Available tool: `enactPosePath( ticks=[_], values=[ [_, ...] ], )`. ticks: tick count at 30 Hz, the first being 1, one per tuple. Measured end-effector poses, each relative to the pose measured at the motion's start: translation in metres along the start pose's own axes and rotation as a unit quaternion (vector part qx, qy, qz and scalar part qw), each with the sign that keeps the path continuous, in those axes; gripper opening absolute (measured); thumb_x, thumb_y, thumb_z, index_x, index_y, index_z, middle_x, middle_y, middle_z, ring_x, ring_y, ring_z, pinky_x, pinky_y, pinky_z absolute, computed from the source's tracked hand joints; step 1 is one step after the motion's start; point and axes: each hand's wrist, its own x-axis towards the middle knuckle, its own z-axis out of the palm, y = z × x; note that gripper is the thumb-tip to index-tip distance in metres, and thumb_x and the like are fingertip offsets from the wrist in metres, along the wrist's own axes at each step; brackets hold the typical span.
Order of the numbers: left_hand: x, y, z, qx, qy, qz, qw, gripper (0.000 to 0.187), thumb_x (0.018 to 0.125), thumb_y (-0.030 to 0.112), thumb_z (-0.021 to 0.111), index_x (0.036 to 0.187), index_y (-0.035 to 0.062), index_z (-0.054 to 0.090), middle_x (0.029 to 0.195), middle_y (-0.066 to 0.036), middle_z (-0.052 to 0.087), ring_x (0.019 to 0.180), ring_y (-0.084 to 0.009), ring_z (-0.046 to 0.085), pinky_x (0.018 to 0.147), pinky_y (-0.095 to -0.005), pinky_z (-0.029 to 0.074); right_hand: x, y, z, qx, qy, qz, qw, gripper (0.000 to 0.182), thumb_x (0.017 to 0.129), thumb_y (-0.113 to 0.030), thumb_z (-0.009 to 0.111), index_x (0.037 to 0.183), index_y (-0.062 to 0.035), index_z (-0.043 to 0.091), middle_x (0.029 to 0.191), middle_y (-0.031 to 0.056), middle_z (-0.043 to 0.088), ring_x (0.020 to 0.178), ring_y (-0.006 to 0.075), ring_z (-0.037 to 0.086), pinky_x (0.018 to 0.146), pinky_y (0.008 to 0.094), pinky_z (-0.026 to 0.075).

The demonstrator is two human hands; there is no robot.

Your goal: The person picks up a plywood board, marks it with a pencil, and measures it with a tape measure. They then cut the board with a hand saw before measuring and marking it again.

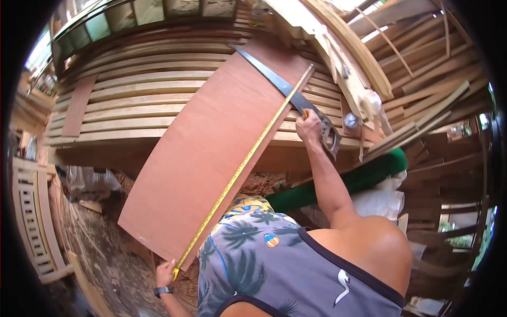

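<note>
A large reddish plywood sheet (193, 142) lies slanted, its far part on the slatted wooden bench and its near end jutting toward me. A yellow tape measure (235, 177) stretches along its right side. At the near corner, my left hand (166, 273), with a dark watch on the wrist, is closed on the tape's near end. My right hand (309, 128) is pinched beside the sheet's right edge, with a small orange-yellow tip, apparently a pencil (305, 112), showing between the fingers. Next to it, a handsaw (272, 76) lies across the sheet's far part, under the tape.
The bench (127, 111) is made of parallel wooden slats. A small wood strip (79, 105) lies on its left side. Stacked boards (422, 79) fill the right side. A green roll (343, 182) sits below the bench edge. A slotted wooden frame (34, 216) stands at left.
</note>
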Motion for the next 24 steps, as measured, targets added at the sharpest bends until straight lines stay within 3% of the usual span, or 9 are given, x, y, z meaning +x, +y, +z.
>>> enactPosePath(
  ticks=[6,8,12,18,19,20,21,22,24],
  values=[
    [0.008,0.000,-0.013,-0.038,-0.082,-0.032,0.995,0.050,0.095,0.042,0.065,0.064,0.0045,0.054,0.062,0.005,0.046,0.059,-0.0073,0.040,0.052,-0.0298,0.033,0.077,0.064,-0.021,-0.213,0.007,-0.067,0.975,0.046,0.076,-0.024,0.060,0.117,-0.0033,0.067,0.111,0.0241,0.068,0.106,0.0413,0.063,0.096,0.0437,0.050],
    [0.014,-0.019,-0.012,-0.079,-0.106,-0.031,0.991,0.055,0.095,0.044,0.065,0.064,-0.0002,0.057,0.060,0.001,0.050,0.059,-0.0082,0.043,0.052,-0.0316,0.036,0.098,0.067,-0.035,-0.202,-0.194,0.068,0.958,0.050,0.074,-0.028,0.060,0.118,-0.0038,0.067,0.114,0.0237,0.068,0.109,0.0391,0.064,0.097,0.0415,0.051],
    [0.026,-0.035,-0.018,-0.062,-0.160,-0.043,0.984,0.053,0.095,0.047,0.064,0.071,-0.0006,0.063,0.064,0.000,0.056,0.061,-0.0089,0.047,0.055,-0.0310,0.039,0.123,0.087,-0.032,-0.115,-0.271,0.120,0.948,0.050,0.071,-0.041,0.063,0.104,-0.0050,0.073,0.106,0.0241,0.071,0.105,0.0367,0.067,0.094,0.0417,0.052],
    [0.026,-0.015,-0.025,0.022,-0.239,-0.087,0.967,0.056,0.100,0.049,0.052,0.095,-0.0037,0.071,0.082,-0.013,0.071,0.078,-0.0209,0.063,0.072,-0.0410,0.050,0.102,0.148,-0.010,-0.074,-0.247,-0.243,0.935,0.020,0.090,-0.022,0.062,0.104,-0.0153,0.074,0.084,0.0126,0.060,0.082,0.0335,0.064,0.071,0.0410,0.052],
    [0.032,-0.036,-0.024,0.189,-0.231,0.063,0.952,0.036,0.096,0.038,0.060,0.102,0.0035,0.071,0.094,-0.014,0.070,0.088,-0.0285,0.062,0.078,-0.0434,0.050,0.082,0.130,-0.025,-0.017,-0.176,-0.366,0.913,0.029,0.095,-0.034,0.062,0.093,-0.0066,0.071,0.082,0.0172,0.065,0.079,0.0388,0.064,0.075,0.0467,0.052],
    [0.036,-0.046,-0.026,0.346,-0.213,0.211,0.889,0.024,0.091,0.027,0.068,0.109,0.0108,0.070,0.107,-0.016,0.068,0.098,-0.0360,0.061,0.085,-0.0458,0.050,0.065,0.107,-0.044,-0.042,-0.206,-0.311,0.927,0.025,0.097,-0.029,0.059,0.093,-0.0077,0.071,0.082,0.0167,0.064,0.076,0.0368,0.064,0.071,0.0452,0.053],
    [0.010,0.020,-0.032,0.104,-0.252,-0.039,0.961,0.031,0.095,0.035,0.061,0.108,0.0085,0.070,0.110,-0.020,0.066,0.103,-0.0387,0.058,0.089,-0.0479,0.046,0.055,0.096,-0.053,-0.020,-0.209,-0.249,0.945,0.022,0.097,-0.028,0.059,0.095,-0.0092,0.072,0.083,0.0172,0.064,0.076,0.0356,0.065,0.069,0.0435,0.054],
    [0.000,0.054,-0.028,0.105,-0.254,-0.044,0.960,0.031,0.095,0.035,0.061,0.108,0.0085,0.070,0.110,-0.020,0.066,0.103,-0.0387,0.058,0.089,-0.0479,0.046,0.046,0.091,-0.059,0.002,-0.213,-0.188,0.959,0.021,0.097,-0.026,0.059,0.097,-0.0107,0.073,0.083,0.0177,0.065,0.076,0.0344,0.066,0.068,0.0418,0.054],
    [-0.009,0.085,-0.033,-0.070,-0.212,-0.124,0.967,0.049,0.092,0.042,0.069,0.069,-0.0013,0.066,0.063,0.000,0.059,0.058,-0.0097,0.050,0.054,-0.0322,0.042,0.019,0.098,-0.072,0.004,-0.230,-0.155,0.961,0.019,0.096,-0.023,0.059,0.101,-0.0111,0.073,0.085,0.0182,0.065,0.078,0.0346,0.066,0.068,0.0420,0.054]
  ],
)
